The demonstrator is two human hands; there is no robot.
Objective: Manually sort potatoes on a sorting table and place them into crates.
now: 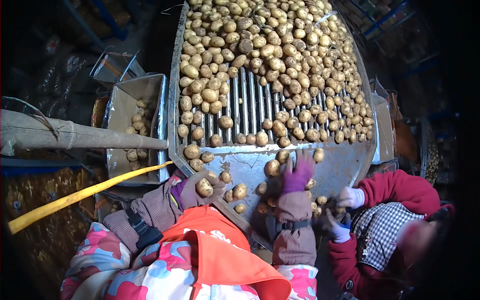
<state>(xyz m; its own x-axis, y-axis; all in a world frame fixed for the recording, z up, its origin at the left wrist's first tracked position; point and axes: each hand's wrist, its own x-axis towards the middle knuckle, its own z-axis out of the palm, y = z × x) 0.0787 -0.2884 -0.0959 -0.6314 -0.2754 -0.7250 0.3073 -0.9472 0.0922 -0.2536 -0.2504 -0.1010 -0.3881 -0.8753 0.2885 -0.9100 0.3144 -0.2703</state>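
Observation:
My left hand [192, 195], in a dirty purple-and-grey glove, holds a potato [204, 187] at the left rim of a metal chute. My right hand [300, 168], in a purple glove and slightly blurred, reaches palm down over the bare sheet-metal plate [333, 165]. Its fingers are stretched out just below the slatted part, and no potato shows in its grasp. One potato [283, 156] lies to the left of those fingers and another potato [318, 154] to the right. Several loose potatoes [239, 191] lie on the plate between my hands.
A large heap of potatoes [270, 48] covers most of the metal slats [243, 101]. To the left are a cardboard box [123, 93] holding potatoes, a bamboo pole [93, 135] and a yellow hose [90, 195]. At right, a co-worker's gloved hands [350, 198] are near the chute.

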